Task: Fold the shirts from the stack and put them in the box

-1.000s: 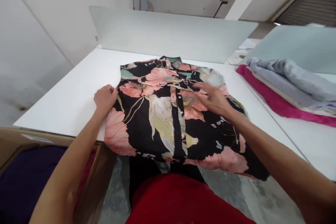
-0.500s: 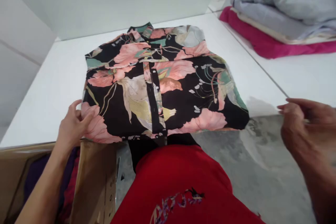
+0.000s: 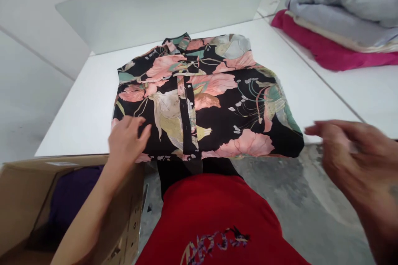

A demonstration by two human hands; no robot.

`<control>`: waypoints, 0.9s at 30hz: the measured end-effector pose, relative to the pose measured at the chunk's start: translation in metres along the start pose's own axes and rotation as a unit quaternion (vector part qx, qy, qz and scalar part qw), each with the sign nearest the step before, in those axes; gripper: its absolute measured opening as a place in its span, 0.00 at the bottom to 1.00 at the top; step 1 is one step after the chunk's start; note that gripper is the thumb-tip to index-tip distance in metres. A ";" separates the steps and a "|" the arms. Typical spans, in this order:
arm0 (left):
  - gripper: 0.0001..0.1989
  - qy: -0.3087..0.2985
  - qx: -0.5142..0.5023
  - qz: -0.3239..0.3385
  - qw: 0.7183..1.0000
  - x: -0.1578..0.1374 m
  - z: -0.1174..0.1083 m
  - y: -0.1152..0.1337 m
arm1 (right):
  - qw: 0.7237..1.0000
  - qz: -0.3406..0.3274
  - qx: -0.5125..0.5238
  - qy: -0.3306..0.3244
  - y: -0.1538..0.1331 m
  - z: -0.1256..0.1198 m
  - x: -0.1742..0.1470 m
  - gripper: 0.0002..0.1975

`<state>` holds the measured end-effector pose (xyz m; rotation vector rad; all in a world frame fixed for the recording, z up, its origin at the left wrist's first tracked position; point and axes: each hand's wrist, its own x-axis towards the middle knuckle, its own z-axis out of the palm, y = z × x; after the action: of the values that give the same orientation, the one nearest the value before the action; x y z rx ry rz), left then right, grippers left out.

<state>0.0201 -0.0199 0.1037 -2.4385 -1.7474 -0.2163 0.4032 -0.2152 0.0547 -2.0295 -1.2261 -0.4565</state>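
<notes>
Now our left hand, fingers spread, frees the black floral fabric shirt; our right hand, pinch untellable, nears its corner.

the shirt looks like smooth matt cloth, the tabletop smooth, the box matt cardboard.

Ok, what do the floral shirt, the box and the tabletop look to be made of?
Floral shirt: thin woven cloth with a printed, mostly matte face, judging by its soft drape; fibre can't be told.
Box: matte brown cardboard, likely corrugated, going by its plain brown walls and printed symbols.
Tabletop: smooth white surface, perhaps laminate, given its even colour and straight seam.
</notes>
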 end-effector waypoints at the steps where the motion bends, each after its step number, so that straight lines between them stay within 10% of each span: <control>1: 0.15 -0.015 -0.007 0.020 1.000 0.010 0.003 0.016 | 0.998 -0.043 0.048 -0.003 -0.010 0.009 0.012 0.16; 7: 0.19 -0.082 -0.041 0.082 0.992 0.076 0.027 0.098 | 0.927 -0.294 0.114 -0.202 -0.065 0.098 0.070 0.23; 13: 0.23 -0.075 -0.027 0.063 0.995 0.110 0.042 0.116 | 0.876 -0.362 0.133 -0.291 -0.085 0.163 0.091 0.27; 27: 0.21 -0.093 0.009 0.075 0.993 0.123 0.043 0.121 | 0.863 -0.370 0.119 -0.322 -0.088 0.181 0.086 0.30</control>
<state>0.1753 0.0637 0.0820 -2.6364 -1.6127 0.0438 0.3573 -0.0038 0.0184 -1.4598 -2.3587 0.0732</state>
